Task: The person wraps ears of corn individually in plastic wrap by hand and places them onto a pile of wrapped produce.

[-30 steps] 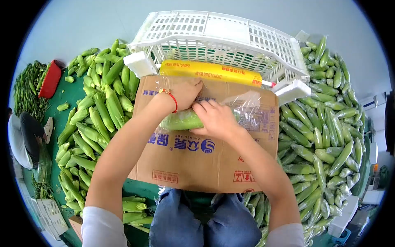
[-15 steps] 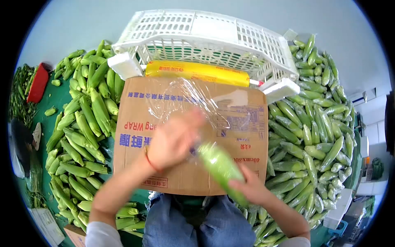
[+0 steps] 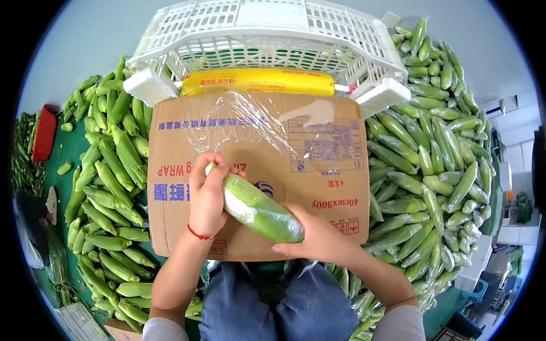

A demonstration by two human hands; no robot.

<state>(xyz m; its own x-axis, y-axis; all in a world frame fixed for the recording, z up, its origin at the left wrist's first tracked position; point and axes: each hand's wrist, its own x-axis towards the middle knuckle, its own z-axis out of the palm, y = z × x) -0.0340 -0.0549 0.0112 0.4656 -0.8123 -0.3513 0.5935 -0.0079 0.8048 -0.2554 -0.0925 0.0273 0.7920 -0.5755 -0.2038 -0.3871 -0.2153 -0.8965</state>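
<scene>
A green ear of corn [image 3: 259,211] in clear film is held slanting over the cardboard box [image 3: 187,227]. My left hand [image 3: 209,190] has its fingers closed round the upper left, narrow end. Around the thicker lower right end, my right hand [image 3: 310,233] is wrapped. A loose sheet of clear film [image 3: 242,122] lies on the upper part of the box. Behind the box, a yellow roll of wrap [image 3: 259,81] rests across the front of a white plastic crate [image 3: 273,16].
Unwrapped corn [image 3: 122,153] is heaped on the left, film-wrapped corn [image 3: 424,187] on the right. At the far left stand a red basket [image 3: 44,133] and a partly visible person [image 3: 31,213]. A white crate [image 3: 82,321] lies at the lower left.
The corn has moved from lying on the box to slanting between both hands. My left hand now grips its narrow end. The view has shifted, and loose film shows on the box.
</scene>
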